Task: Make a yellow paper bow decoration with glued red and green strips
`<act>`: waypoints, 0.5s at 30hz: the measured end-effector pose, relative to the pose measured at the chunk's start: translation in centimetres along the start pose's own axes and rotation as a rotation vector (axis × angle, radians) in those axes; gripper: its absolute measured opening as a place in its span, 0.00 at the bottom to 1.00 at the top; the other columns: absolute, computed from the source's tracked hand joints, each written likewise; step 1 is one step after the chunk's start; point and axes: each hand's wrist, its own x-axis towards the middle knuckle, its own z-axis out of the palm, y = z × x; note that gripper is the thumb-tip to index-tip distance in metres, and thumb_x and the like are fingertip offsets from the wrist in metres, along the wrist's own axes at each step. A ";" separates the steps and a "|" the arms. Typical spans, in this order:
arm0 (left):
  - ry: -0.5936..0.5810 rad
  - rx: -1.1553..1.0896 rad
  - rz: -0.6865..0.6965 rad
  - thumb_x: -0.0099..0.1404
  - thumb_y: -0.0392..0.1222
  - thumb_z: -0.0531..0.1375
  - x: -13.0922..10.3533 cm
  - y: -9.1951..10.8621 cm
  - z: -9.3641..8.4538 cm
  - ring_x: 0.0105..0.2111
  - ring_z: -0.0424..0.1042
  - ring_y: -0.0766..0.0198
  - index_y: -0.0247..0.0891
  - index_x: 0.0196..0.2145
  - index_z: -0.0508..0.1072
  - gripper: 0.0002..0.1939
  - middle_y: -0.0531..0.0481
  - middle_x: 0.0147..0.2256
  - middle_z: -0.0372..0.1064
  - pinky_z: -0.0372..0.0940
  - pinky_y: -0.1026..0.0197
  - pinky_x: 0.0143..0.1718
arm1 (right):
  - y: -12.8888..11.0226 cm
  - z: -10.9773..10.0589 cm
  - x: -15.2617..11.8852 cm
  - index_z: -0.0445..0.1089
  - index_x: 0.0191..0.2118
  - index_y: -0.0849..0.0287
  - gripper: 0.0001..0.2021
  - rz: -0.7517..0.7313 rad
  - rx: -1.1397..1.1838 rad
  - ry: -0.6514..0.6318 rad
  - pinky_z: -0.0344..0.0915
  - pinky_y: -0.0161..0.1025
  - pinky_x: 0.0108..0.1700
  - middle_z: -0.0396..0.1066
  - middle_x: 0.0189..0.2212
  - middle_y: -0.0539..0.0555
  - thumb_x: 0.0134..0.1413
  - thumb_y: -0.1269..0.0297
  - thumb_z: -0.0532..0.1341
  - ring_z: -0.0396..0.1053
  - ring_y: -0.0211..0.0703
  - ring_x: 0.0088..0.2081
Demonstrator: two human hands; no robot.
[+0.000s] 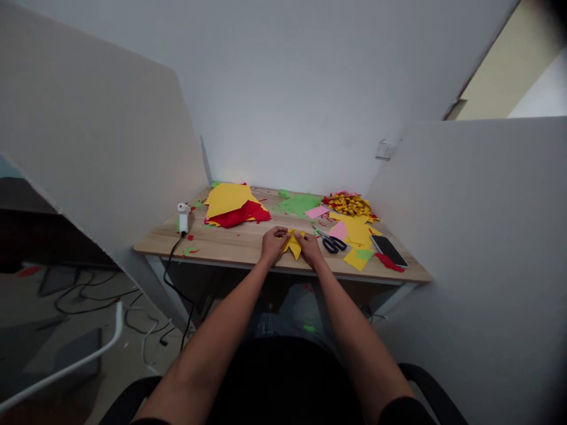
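A small folded piece of yellow paper [293, 244] lies near the front edge of the wooden table [230, 242]. My left hand [273, 242] grips its left side and my right hand [309, 248] presses its right side. Both hands rest on the tabletop, fingers bent over the paper. Part of the paper is hidden under my fingers.
Blue-handled scissors [331, 241] lie just right of my right hand. A dark phone [388, 249] sits near the right edge. Yellow and red sheets [233, 205], green paper [297, 205], a heap of folded pieces [349, 205] and a small white device with a cable [183, 218] share the table.
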 end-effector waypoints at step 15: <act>0.092 -0.214 -0.088 0.51 0.38 0.70 0.5 1.2 -1.3 0.43 0.75 0.58 0.38 0.51 0.69 0.30 0.43 0.44 0.73 0.71 0.57 0.41 | 0.8 -0.8 0.6 0.68 0.55 0.60 0.17 0.036 -0.035 0.249 0.74 0.48 0.46 0.71 0.50 0.57 0.65 0.58 0.62 0.73 0.46 0.46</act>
